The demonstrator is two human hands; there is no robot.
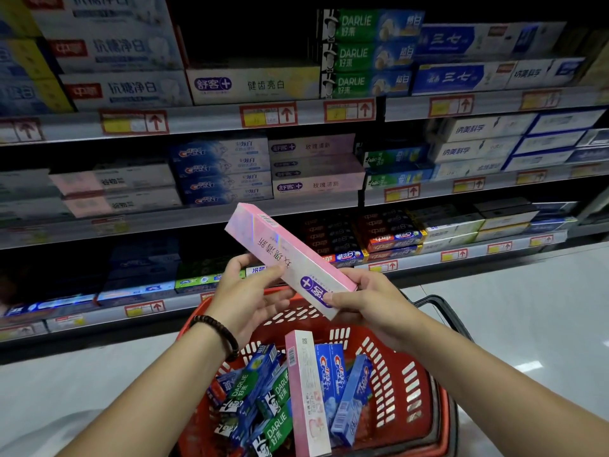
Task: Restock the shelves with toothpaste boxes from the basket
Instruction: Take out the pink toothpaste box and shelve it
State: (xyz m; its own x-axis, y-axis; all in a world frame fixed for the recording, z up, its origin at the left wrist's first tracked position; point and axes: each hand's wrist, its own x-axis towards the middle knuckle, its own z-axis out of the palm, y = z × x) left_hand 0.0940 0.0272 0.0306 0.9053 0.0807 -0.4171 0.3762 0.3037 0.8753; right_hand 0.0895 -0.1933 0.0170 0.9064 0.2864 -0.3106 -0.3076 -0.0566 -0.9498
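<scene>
Now shelving: left hand [247, 293], right hand [370, 306] fingers grip pink toothpaste box [290, 258] over basket [413, 390].
Next, probably: onto matching pink stack [318, 166].

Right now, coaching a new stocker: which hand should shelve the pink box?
Probably right: the right hand grips the pink box by its near end, leaving the far end free to lead into the matching stack. The left hand holds its middle.

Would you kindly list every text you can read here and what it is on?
"舒客+ 玫瑰清新": pink box, held upside down.
"DARLIE 好来": green boxes, top shelf and basket.
"Crest": blue boxes, middle shelf and basket.
"舒客+ 健齿亮白": white box, top shelf.
Price tags: blurred, unreadable.
</scene>
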